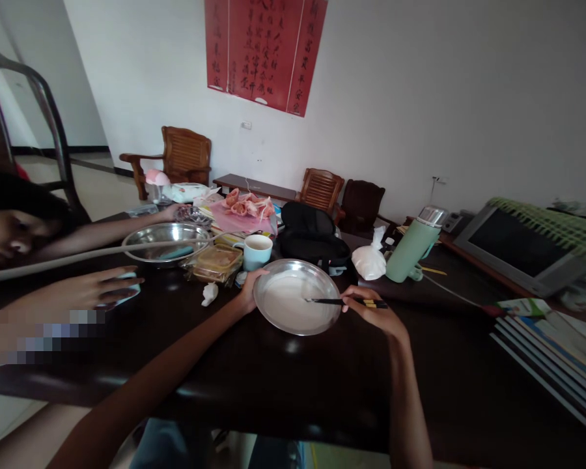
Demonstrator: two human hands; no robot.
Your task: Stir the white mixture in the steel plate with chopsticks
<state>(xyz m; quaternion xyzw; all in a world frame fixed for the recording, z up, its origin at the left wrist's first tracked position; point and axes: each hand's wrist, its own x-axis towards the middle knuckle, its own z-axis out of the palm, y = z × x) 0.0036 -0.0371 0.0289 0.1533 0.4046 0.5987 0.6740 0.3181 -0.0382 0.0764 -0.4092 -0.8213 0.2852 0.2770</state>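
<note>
A round metal basin [297, 331] stands on the dark table, with a whitish substance [288, 296] spread over its bottom. My left hand [251, 290] grips the basin's left rim. In my right hand [371, 311] is a pair of black chopsticks [327, 301] with gold bands near the top. Their tips reach into the basin over the whitish substance. Behind the left rim stand a light blue mug [257, 253] and a clear food box [218, 262]. A knotted white plastic bag [370, 260] lies to the right of the basin.
At left another person's hand [112, 286] rests on a pale object. A second metal basin [166, 242] lies behind it, crossed by a grey hose or cable [92, 257]. A green thermos [415, 247], a black case [312, 238], and a stack of books [557, 358] share the table.
</note>
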